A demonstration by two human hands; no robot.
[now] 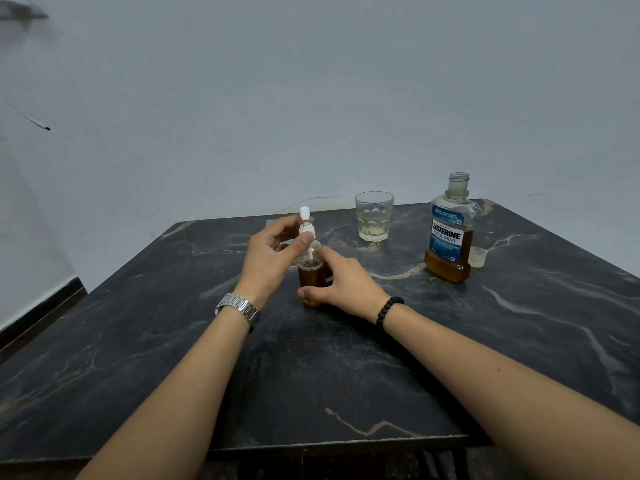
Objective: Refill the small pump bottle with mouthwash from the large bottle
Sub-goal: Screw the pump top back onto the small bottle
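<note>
The small clear pump bottle point(311, 277) stands upright mid-table, holding amber mouthwash with foam near the top. My right hand point(341, 284) wraps around its lower body. My left hand point(272, 256) pinches the white pump head point(306, 226) just above the bottle's neck, its tube reaching down into the opening. The large mouthwash bottle point(449, 233), blue label, stands uncapped at the right, about half full of amber liquid. Its clear cap point(478, 256) lies beside the base.
A drinking glass point(374, 216) with a little pale liquid stands near the far edge of the dark marble table point(311, 375). A grey wall rises right behind the table. The table's front edge runs close to my forearms.
</note>
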